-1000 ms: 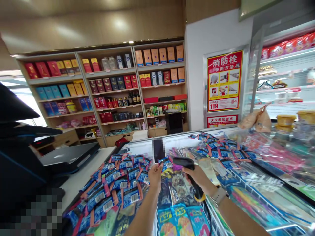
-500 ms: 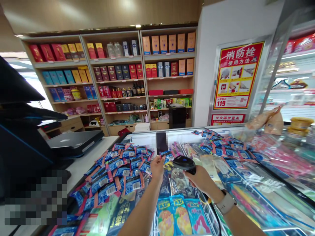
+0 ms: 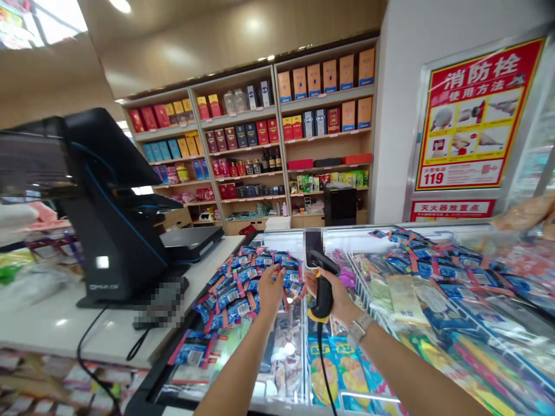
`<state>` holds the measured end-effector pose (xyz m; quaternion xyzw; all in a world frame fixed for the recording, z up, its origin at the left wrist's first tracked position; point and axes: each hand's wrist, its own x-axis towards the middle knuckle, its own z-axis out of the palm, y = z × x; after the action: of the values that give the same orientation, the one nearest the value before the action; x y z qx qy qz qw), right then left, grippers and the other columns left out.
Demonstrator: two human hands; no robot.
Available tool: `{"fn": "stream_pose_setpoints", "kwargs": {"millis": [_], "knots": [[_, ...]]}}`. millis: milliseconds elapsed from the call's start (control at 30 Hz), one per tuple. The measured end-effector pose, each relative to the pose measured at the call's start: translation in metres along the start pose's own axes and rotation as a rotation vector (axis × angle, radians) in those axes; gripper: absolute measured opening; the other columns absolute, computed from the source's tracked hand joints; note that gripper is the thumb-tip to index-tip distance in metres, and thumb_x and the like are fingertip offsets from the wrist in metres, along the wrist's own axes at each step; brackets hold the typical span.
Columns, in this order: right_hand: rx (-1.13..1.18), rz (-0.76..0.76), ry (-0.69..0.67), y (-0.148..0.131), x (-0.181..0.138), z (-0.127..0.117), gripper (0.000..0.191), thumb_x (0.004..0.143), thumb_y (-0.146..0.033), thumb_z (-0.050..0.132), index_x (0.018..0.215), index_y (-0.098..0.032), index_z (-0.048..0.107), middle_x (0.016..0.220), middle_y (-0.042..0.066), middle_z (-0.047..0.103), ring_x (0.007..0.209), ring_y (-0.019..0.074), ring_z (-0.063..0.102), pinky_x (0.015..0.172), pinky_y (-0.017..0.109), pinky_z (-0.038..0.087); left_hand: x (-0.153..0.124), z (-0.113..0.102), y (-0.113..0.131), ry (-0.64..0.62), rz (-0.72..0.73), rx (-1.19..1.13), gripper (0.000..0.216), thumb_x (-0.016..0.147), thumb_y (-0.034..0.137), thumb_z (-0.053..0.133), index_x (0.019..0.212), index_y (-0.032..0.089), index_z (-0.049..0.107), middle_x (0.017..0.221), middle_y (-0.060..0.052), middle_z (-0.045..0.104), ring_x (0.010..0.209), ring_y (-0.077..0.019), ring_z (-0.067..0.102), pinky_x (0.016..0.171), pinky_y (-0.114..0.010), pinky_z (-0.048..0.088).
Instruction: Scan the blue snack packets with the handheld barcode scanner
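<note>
My left hand (image 3: 271, 288) is over a heap of blue snack packets (image 3: 236, 283) on the glass lid of a chest freezer (image 3: 286, 352). Its fingers pinch the edge of one blue packet (image 3: 289, 278). My right hand (image 3: 336, 294) is closed round the grip of a black barcode scanner (image 3: 321, 283) with a yellow ring at its base. The scanner's head points up and left, close to the held packet. A dark phone (image 3: 313, 245) stands upright just behind the scanner. The scanner's cable (image 3: 323, 370) hangs down toward me.
A black till terminal (image 3: 108, 214) stands on the white counter (image 3: 60, 329) at left, with a flat dark device (image 3: 191, 241) behind it. More blue packets (image 3: 425, 254) lie on the freezer at right. Shelves of boxes (image 3: 260, 144) and a red poster (image 3: 474, 115) line the back wall.
My view has swung left, bringing the till terminal in. The scanner has tipped from level to upright in my right hand. My left hand has sunk closer to the packet heap.
</note>
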<state>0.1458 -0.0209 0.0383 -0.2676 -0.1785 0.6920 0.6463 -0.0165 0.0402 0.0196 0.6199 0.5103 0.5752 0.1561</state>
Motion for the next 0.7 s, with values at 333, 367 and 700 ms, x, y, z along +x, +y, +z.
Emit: {"fn": "stream_pose_setpoints", "kwargs": {"millis": [333,367,700], "knots": [[0.168,0.101,0.122,0.088,0.035,0.038,0.007,0.08,-0.017,0.058,0.074,-0.018,0.059,0.073,0.006,0.071,0.078,0.0165,0.071,0.073,0.023,0.056,-0.019,-0.063,-0.018,-0.114,0.258,0.679,0.031,0.085,0.024,0.053,0.113,0.025,0.066,0.122,-0.009,0.06,0.112,-0.0291,0.055,0.091,-0.046,0.045],[0.158,0.101,0.108,0.081,0.034,0.033,0.005,0.079,-0.018,0.059,0.074,-0.018,0.059,0.074,0.007,0.072,0.079,0.0175,0.071,0.072,0.025,0.056,-0.019,-0.06,-0.015,-0.096,0.282,0.677,0.032,0.084,0.023,0.053,0.114,0.025,0.065,0.123,-0.01,0.059,0.113,-0.0297,0.054,0.092,-0.047,0.044],[-0.116,-0.536,0.412,-0.107,0.002,-0.111,0.023,0.061,-0.029,0.075,0.075,-0.018,0.062,0.075,0.005,0.072,0.081,0.0222,0.069,0.072,0.03,0.055,-0.024,0.077,0.061,-0.449,0.502,0.227,0.024,0.078,0.016,0.057,0.097,0.023,0.069,0.107,-0.008,0.065,0.104,-0.0242,0.059,0.093,-0.042,0.046]]}}
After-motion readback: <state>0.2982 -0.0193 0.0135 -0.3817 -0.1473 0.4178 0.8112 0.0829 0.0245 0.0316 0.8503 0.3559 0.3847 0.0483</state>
